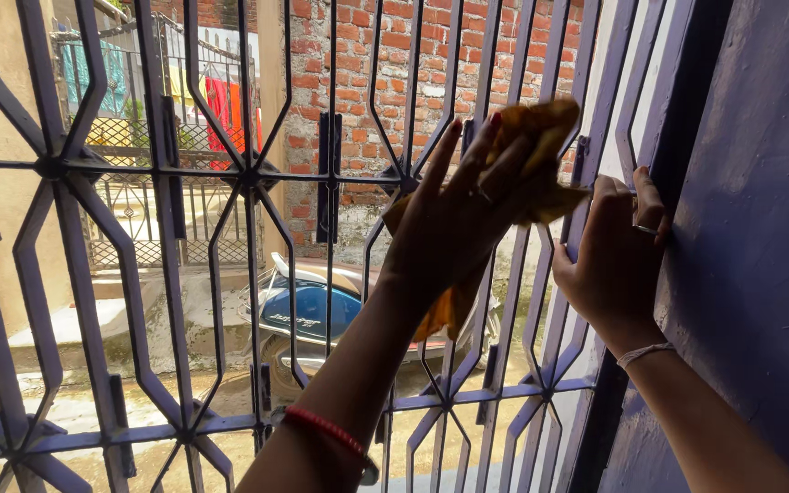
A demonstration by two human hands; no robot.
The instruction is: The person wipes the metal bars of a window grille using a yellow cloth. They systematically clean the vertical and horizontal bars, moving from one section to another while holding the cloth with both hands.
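My left hand (pixel 463 215) presses a crumpled yellow cloth (pixel 536 160) against the bars of a purple metal grille gate (pixel 184 228), fingers spread over the cloth. A red bangle sits on that forearm. My right hand (pixel 618 256) grips a vertical bar at the gate's right edge, next to the purple wall (pixel 760 228). A ring shows on a finger and a thread circles the wrist.
Beyond the gate stand a blue scooter (pixel 308 310), a red brick wall (pixel 367 82), a concrete step (pixel 75 319) and a second fence with hanging clothes (pixel 221 100).
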